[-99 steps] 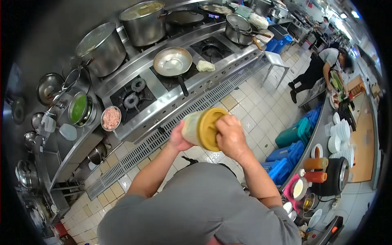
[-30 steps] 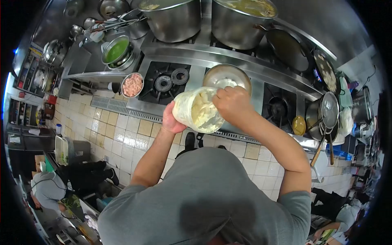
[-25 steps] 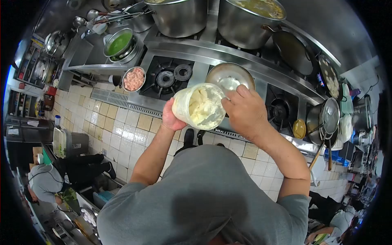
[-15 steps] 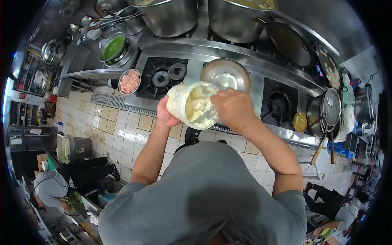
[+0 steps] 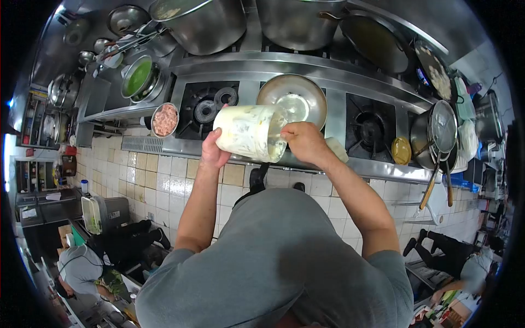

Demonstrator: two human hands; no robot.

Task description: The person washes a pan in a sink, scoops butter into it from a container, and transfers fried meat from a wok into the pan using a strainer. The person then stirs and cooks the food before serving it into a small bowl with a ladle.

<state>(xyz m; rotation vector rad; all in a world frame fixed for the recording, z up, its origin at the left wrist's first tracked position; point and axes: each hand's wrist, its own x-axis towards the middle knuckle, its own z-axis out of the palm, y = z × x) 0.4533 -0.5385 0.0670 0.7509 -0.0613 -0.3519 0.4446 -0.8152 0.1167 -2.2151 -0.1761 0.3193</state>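
A translucent plastic tub (image 5: 240, 131), smeared inside with pale yellow creamy stuff, lies tilted on its side with its mouth to the right. My left hand (image 5: 215, 147) is closed around its bottom end. At the mouth, my right hand (image 5: 307, 141) grips the thin pale handle of a utensil (image 5: 275, 135); its working end is hidden in the tub. Just behind the tub, a wide metal pan (image 5: 314, 101) with some clear, shiny liquid sits on the stove. A pale lid-like piece (image 5: 337, 149) shows beside my right wrist, partly covered by it.
A bowl of raw pinkish meat (image 5: 165, 119) stands left of the burner (image 5: 205, 111). Behind it is a bowl of green liquid (image 5: 138, 77). Big stockpots (image 5: 205, 27) line the back. Strainers (image 5: 443, 128) and a yellow dish (image 5: 401, 151) are at right. Co-workers (image 5: 81, 267) stand behind me.
The tub has tipped further over, so its side now faces up and less of its inside shows. My right hand has drawn slightly down at its mouth. The whole view has shifted a little.
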